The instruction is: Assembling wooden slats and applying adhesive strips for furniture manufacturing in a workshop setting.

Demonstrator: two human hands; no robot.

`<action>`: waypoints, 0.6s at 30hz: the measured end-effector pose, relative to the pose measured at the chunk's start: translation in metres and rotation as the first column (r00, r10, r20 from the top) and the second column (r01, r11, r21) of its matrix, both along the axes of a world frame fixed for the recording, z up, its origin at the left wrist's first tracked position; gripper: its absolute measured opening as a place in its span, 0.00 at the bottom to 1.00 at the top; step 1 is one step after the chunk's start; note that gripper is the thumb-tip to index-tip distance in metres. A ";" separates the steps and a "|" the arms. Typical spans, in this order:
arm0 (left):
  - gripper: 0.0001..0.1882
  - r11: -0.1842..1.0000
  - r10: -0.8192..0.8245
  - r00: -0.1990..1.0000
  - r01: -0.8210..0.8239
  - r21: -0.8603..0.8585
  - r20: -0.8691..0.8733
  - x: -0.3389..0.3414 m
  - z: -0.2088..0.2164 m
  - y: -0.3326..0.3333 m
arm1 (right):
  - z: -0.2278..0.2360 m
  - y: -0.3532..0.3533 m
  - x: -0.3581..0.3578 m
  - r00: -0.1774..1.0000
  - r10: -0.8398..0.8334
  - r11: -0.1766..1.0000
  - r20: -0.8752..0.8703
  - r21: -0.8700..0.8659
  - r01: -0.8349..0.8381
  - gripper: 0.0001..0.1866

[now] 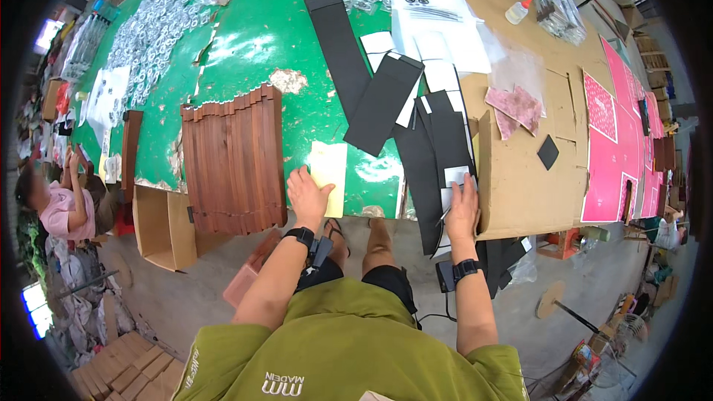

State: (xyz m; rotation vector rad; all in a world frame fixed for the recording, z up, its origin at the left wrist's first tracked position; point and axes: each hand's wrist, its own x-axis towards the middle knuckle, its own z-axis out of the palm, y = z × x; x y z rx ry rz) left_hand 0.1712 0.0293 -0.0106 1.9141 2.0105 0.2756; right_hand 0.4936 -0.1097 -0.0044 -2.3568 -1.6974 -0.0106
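Observation:
My left hand point(308, 197) lies with thumb and fingers apart at the left edge of a pale yellow sheet of paper point(329, 178) on the green table. Fingers stretched out, my right hand point(463, 212) rests on the near end of a black strip point(448, 141), beside a small white piece point(456, 175). A thin dark thing shows beside its fingers, too small to name. More black strips point(385, 104) overlap at odd angles beyond, some with white patches. Left of the paper, dark reddish-brown wooden slats point(234, 167) lie side by side in a block.
Metal rings point(152, 44) are heaped at the far left. A white plastic bag point(434, 7) lies at the back. On the cardboard point(531, 171) at right are a red-tipped bottle point(519, 10), pink scraps point(516, 110) and a black square point(548, 152). Another person point(65, 204) sits at far left.

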 end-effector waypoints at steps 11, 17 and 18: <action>0.28 0.982 -0.008 0.997 0.022 -0.188 0.074 -0.004 -0.004 0.021 | -0.010 0.004 0.031 0.988 -0.079 0.995 -0.134 -0.069 0.070 0.19; 0.20 0.976 0.111 0.857 0.003 -0.220 0.503 -0.009 -0.017 0.017 | -0.037 0.009 0.035 0.951 -0.149 0.975 -0.272 0.117 0.187 0.19; 0.16 0.969 0.183 0.783 -0.042 -0.243 0.594 0.002 0.002 0.016 | -0.043 0.009 0.031 0.923 -0.161 0.953 -0.348 0.188 0.237 0.19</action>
